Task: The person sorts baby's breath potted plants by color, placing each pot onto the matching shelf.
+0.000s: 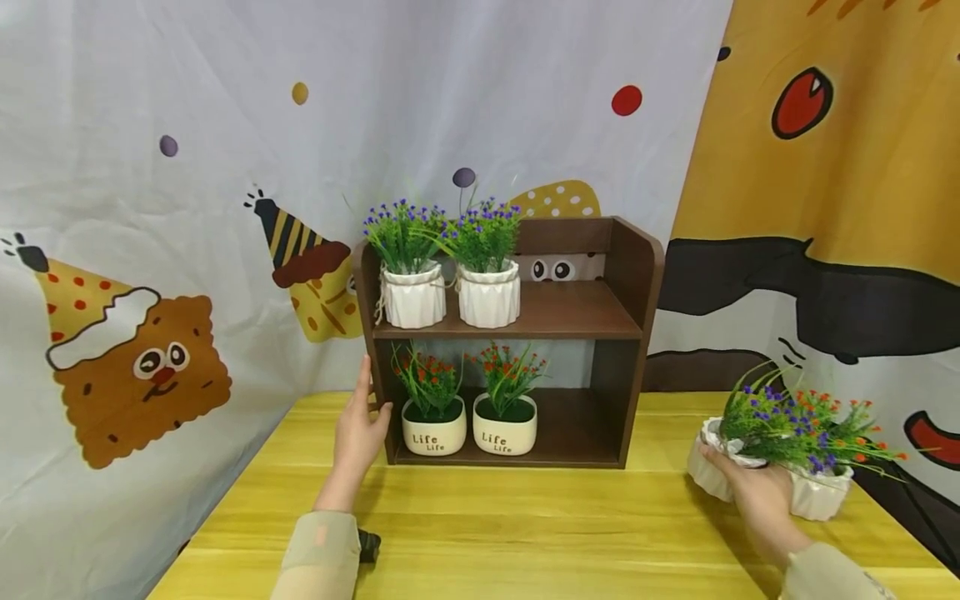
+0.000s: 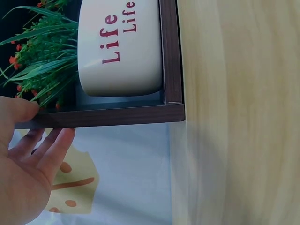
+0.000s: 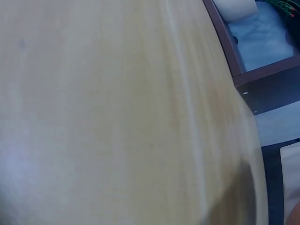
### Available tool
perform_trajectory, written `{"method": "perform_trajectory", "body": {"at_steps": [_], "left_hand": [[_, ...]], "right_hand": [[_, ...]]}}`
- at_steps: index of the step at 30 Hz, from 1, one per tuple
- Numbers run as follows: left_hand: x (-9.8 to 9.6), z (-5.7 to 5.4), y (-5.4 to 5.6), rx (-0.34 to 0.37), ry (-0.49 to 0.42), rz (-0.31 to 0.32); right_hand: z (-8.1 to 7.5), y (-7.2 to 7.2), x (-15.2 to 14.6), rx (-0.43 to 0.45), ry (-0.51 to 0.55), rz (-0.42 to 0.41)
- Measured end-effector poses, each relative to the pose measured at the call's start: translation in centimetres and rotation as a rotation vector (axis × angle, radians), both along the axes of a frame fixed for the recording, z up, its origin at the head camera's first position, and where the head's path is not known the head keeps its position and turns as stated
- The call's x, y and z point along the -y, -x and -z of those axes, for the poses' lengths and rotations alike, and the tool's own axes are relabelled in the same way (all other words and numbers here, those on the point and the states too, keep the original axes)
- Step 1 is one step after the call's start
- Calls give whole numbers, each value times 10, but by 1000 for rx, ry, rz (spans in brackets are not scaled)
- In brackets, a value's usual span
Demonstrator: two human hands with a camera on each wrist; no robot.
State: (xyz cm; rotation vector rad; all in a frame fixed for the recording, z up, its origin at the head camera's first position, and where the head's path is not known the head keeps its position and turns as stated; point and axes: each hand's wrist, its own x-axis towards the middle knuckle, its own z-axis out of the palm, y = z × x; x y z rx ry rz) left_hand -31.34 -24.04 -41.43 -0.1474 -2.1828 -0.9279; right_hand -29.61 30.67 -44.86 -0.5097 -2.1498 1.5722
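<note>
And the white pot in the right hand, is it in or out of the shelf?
Out. The right hand holds the white pot to the right of the brown shelf, apart from it.

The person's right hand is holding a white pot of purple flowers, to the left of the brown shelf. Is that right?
Not quite: the right hand is holding a white pot of purple flowers, but to the right of the brown shelf, as the head view shows.
</note>
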Motion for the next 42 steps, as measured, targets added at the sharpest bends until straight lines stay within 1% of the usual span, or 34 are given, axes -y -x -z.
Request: {"method": "perform_trajectory", "body": {"at_steps": [2, 6, 11, 14, 18, 21, 26, 33, 38, 42], "left_hand": [[0, 1, 0, 6, -4, -1], [-2, 2, -1, 12, -9, -8], [-2, 2, -2, -3, 1, -17], [-2, 2, -1, 1, 5, -27], [-2, 2, 0, 10, 1, -30], [-2, 2, 0, 11, -1, -28], [-3, 3, -1, 11, 3, -29], [-3, 3, -1, 7, -11, -27], [-3, 2, 0, 2, -7, -23], [-2, 1, 0, 6, -9, -25]], "right_hand": [[-2, 0, 0, 9, -23, -10], [-6, 0, -1, -41, -15, -39], [-12, 2, 0, -65, -14, -46], [-18, 3, 0, -50, -36, -48], [-23, 6, -1, -66, -46, -54], [-26, 6, 0, -91, -29, -63], [-32, 3, 4, -87, -28, -75], [-43, 2, 6, -45, -55, -97], [-54, 4, 8, -103, -49, -69], [-63, 7, 8, -149, -32, -84]]}}
